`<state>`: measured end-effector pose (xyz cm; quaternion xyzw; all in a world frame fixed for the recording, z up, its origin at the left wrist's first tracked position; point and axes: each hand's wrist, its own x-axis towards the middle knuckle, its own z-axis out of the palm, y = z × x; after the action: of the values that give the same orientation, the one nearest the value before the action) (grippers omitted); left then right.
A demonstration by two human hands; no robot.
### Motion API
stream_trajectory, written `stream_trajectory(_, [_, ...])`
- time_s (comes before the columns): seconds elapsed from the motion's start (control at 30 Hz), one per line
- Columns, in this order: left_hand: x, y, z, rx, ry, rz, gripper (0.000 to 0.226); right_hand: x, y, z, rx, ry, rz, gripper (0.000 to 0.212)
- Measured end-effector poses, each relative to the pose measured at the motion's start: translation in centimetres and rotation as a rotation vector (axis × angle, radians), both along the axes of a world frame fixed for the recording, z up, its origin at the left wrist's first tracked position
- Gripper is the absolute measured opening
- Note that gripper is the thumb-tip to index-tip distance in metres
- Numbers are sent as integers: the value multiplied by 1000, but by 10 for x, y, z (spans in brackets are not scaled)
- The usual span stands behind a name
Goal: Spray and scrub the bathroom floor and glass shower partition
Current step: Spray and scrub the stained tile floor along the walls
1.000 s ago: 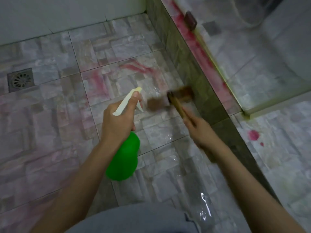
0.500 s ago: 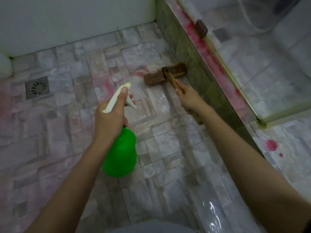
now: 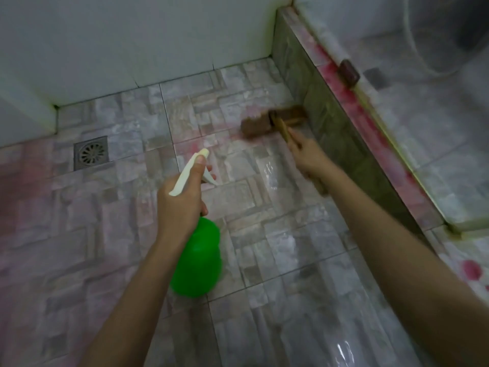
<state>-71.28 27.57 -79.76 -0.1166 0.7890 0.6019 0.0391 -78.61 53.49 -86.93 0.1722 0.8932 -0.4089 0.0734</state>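
Note:
My left hand (image 3: 182,202) grips the neck of a green spray bottle (image 3: 197,260) with a cream trigger head, thumb lying along its top. My right hand (image 3: 308,158) holds the wooden handle of a brown scrub brush (image 3: 260,124), whose blurred head lies on the wet tiled floor (image 3: 264,207) beside the low tiled kerb (image 3: 325,120). Pink stains mark the floor near the brush and run along the kerb's top. The glass shower partition (image 3: 423,88) rises from the kerb at the right.
A square metal floor drain (image 3: 90,153) sits at the left near the white wall (image 3: 132,43). A small brown bracket (image 3: 349,72) holds the glass on the kerb. A pink spot (image 3: 469,270) marks the tiles at the far right.
The brush has moved farther away along the kerb toward the back corner, my right arm stretching out. The view has tilted up toward the wall. My left hand still holds the bottle.

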Motion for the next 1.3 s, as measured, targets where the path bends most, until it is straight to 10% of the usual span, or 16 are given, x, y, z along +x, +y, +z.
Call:
stream_trajectory(0.3, [16, -20, -6, 47, 36, 57, 25, -21, -32, -12, -21, -56, 50, 47])
stream_trajectory(0.5, [41, -38, 3, 11, 8, 60, 41, 157, -66, 12, -81, -125, 134, 46])
stream_trajectory(0.7, [58, -58, -8, 2, 59, 82, 31, 74, -94, -10, -47, -83, 216, 49])
stream_trajectory(0.87, [74, -77, -8, 10, 42, 167, 25, 259, -98, 13, -69, -147, 253, 51])
stream_trajectory(1.1, [86, -94, -6, -41, 86, 219, 31, 103, -153, -20, -44, -52, 315, 50])
stream_trajectory(1.3, [83, -112, -1, -33, 46, 233, 33, 204, -146, 3, -53, -141, 326, 49])
